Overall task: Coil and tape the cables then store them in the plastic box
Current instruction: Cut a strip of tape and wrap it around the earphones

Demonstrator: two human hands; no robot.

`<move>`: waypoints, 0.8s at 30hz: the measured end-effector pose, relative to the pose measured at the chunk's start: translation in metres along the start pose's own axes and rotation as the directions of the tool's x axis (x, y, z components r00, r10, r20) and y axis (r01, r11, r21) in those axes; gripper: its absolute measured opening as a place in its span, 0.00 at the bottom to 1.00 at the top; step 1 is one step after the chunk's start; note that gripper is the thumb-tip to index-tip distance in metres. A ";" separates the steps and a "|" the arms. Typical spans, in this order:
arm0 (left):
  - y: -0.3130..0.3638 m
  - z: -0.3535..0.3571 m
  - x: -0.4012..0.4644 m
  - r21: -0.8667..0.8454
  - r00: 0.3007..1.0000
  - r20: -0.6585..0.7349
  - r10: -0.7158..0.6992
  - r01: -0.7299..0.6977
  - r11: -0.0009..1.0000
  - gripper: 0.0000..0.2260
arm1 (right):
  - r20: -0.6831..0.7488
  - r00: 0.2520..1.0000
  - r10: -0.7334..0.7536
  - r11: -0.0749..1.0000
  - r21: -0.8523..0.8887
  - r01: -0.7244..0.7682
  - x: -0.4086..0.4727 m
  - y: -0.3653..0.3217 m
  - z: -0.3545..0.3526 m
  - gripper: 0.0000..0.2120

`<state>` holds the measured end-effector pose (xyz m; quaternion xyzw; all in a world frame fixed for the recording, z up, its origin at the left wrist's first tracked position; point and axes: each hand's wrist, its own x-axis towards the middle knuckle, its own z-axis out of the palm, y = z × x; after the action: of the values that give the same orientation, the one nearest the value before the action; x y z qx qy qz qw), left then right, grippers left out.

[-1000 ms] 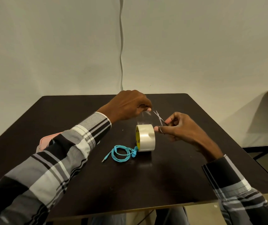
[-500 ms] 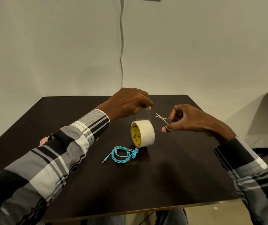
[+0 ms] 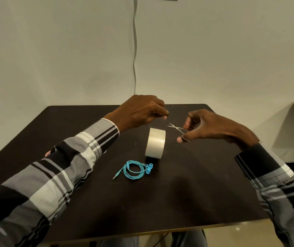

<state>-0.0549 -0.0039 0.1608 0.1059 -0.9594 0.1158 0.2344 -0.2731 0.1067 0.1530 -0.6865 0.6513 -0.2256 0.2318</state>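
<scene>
A roll of clear tape (image 3: 155,143) stands on its edge on the dark table (image 3: 187,193). Above it my left hand (image 3: 140,112) pinches the pulled-up end of the tape between thumb and fingertips. To the right, my right hand (image 3: 210,126) grips small metal scissors (image 3: 176,127), whose open blades point left towards the tape strip. A coiled turquoise earphone cable (image 3: 135,170) lies on the table just in front of the roll, its jack pointing left.
A pink object (image 3: 47,154) shows partly behind my left sleeve at the table's left edge. A grey cable (image 3: 134,50) hangs down the wall behind the table. The table's front edge runs near my knees.
The tape roll has turned, so its yellow core no longer faces me. My right hand has shifted right and slightly up with the scissors, and the blades now point at the strip.
</scene>
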 end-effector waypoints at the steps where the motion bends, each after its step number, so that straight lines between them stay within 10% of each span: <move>1: 0.000 -0.001 0.000 0.002 1.000 0.000 0.013 -0.013 1.000 0.08 | 0.004 1.000 -0.005 1.000 -0.001 0.005 0.001 -0.001 -0.001 0.25; 24: -0.007 0.004 -0.006 0.019 0.996 -0.041 0.083 -0.082 0.996 0.08 | 0.042 0.998 -0.050 0.998 -0.030 0.051 0.013 -0.021 -0.006 0.18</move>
<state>-0.0500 -0.0108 0.1557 0.0657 -0.9568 0.1359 0.2484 -0.2596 0.0942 0.1706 -0.7106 0.6324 -0.2070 0.2286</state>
